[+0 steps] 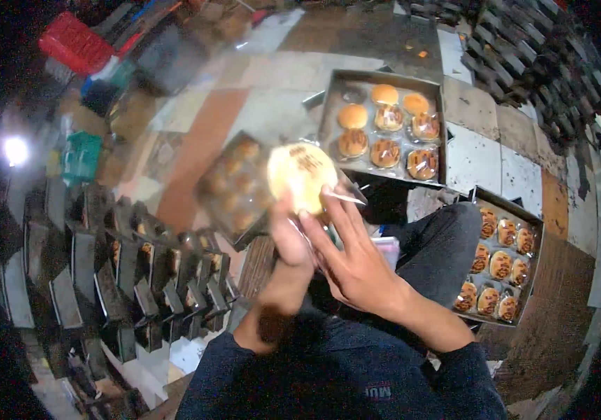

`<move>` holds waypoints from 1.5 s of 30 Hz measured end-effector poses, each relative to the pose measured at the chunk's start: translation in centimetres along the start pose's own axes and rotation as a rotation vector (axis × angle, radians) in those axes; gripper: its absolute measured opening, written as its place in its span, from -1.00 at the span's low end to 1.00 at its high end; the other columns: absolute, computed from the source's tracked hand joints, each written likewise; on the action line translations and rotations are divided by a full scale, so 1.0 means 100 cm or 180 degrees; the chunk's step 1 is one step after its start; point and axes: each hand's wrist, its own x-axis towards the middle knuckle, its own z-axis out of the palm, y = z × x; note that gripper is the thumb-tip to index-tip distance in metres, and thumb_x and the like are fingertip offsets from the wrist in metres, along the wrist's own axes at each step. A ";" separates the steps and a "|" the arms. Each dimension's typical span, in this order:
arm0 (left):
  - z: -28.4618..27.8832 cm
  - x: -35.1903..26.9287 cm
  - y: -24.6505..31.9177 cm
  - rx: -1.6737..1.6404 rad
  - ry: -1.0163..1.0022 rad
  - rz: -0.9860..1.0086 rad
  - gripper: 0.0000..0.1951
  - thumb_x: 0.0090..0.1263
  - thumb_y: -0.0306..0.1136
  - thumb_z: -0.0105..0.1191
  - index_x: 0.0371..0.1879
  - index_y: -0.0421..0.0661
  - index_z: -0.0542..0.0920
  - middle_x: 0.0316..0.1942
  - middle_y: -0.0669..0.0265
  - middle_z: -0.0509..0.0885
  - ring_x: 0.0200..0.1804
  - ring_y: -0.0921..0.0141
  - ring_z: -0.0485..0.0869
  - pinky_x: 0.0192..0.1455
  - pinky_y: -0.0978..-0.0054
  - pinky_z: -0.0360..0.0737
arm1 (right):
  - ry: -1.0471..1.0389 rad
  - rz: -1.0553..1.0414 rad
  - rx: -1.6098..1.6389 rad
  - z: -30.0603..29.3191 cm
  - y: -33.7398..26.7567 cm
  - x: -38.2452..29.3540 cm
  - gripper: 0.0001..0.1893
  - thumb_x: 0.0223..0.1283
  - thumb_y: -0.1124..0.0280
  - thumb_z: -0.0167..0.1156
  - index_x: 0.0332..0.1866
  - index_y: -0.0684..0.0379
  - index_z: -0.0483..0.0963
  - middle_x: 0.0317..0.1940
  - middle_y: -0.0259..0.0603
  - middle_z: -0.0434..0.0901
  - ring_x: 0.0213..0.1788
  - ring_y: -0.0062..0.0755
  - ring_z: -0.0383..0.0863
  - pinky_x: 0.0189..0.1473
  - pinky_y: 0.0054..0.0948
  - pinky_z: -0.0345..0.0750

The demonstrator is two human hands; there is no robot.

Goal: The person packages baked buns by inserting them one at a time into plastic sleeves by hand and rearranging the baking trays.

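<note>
Both hands meet around a round bun [303, 176] in a clear printed plastic wrapper, held up in front of me. My left hand [292, 236] supports it from below and the left, partly blurred. My right hand [350, 252] lies with its fingertips on the bun's lower right side, where a corner of the wrapper sticks out. Just beyond, a metal tray [442, 131] holds bare buns and wrapped ones. Farther right stands another tray [534, 273] with several wrapped buns. Behind the held bun, on the left, is a blurred dark tray [235, 236] of buns.
Stacks of dark trays [106, 289] fill the left side, some with buns inside. More stacked trays [526, 58] stand at the upper right. A red crate [75, 44] and a green basket [82, 155] lie at the upper left. My bent knee [452, 236] is between the two right trays.
</note>
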 end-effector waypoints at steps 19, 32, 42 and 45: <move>-0.031 0.022 0.019 -0.1190 0.0198 -0.1044 -0.31 0.26 0.16 -0.05 0.26 -0.09 0.41 0.12 0.05 0.57 0.01 0.06 0.60 -0.05 0.04 0.61 | -0.1793 0.0092 0.2307 -0.017 0.053 -0.017 -0.73 0.06 0.44 0.28 -0.11 0.25 0.51 0.00 0.10 0.50 -0.01 0.06 0.54 0.03 -0.24 0.51; -0.072 -0.021 -0.012 0.3950 0.0137 0.1602 -0.70 0.40 -0.24 0.09 -0.11 -0.25 0.61 -0.20 0.16 0.67 -0.07 0.28 0.65 -0.03 0.40 0.57 | 0.1864 0.2135 0.2610 0.024 0.049 -0.004 -0.90 0.13 0.52 0.34 -0.27 0.31 0.65 -0.36 -0.18 0.64 -0.31 -0.47 0.60 -0.25 -0.57 0.49; -0.179 0.010 -0.021 0.4621 0.0129 0.2702 -0.90 0.32 -0.33 0.09 -0.32 -0.05 0.65 -0.28 0.24 0.66 -0.28 0.28 0.64 -0.18 0.31 0.59 | 0.1053 0.0774 0.1010 0.087 0.123 0.001 -0.94 0.01 0.62 0.28 -0.37 0.30 0.57 -0.42 -0.11 0.58 -0.35 -0.23 0.60 -0.25 -0.37 0.54; -0.190 -0.001 -0.030 0.4053 0.0399 0.2634 -0.83 0.30 -0.25 0.10 -0.31 -0.07 0.64 -0.29 0.20 0.65 -0.30 0.27 0.63 -0.18 0.35 0.60 | 0.1093 0.0658 0.1099 0.085 0.112 0.012 -0.92 -0.03 0.58 0.33 -0.41 0.25 0.58 -0.42 -0.14 0.62 -0.34 -0.27 0.63 -0.21 -0.42 0.55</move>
